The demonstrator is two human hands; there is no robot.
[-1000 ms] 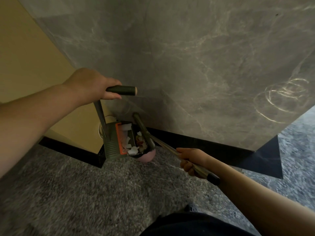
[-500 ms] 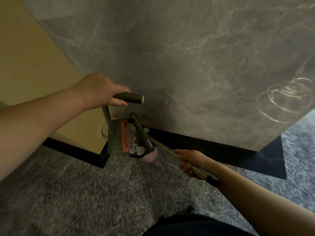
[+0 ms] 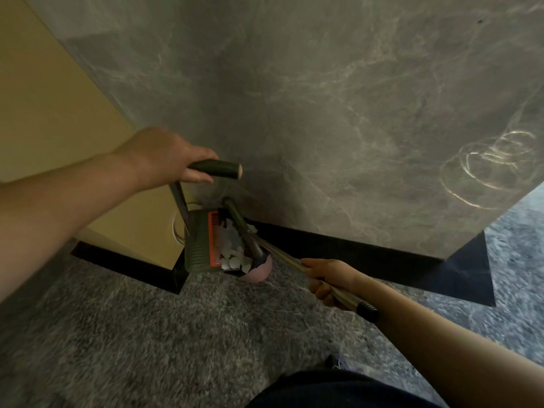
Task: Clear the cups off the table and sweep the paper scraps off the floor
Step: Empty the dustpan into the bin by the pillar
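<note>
My left hand (image 3: pixel 164 157) grips the dark handle (image 3: pixel 219 168) of a long-stemmed green dustpan (image 3: pixel 197 242), which hangs by the wall corner. White paper scraps (image 3: pixel 232 254) lie inside the pan beside its orange comb strip. My right hand (image 3: pixel 328 276) holds the metal broom stick (image 3: pixel 347 298), and the broom's dark head (image 3: pixel 253 248) rests in the pan's mouth. A pink rounded thing (image 3: pixel 257 272) shows just under the pan; I cannot tell what it is.
A grey marble wall (image 3: pixel 323 113) rises straight ahead, with a black skirting (image 3: pixel 368 254) along its foot. A yellow panel (image 3: pixel 50 113) stands at the left. Speckled grey floor (image 3: pixel 147 334) spreads below, and my dark trouser leg (image 3: pixel 338 390) shows at the bottom.
The dustpan has turned more upright and shifted slightly right and down in view, and the scraps have slid toward its lower end. Both hands keep their grips.
</note>
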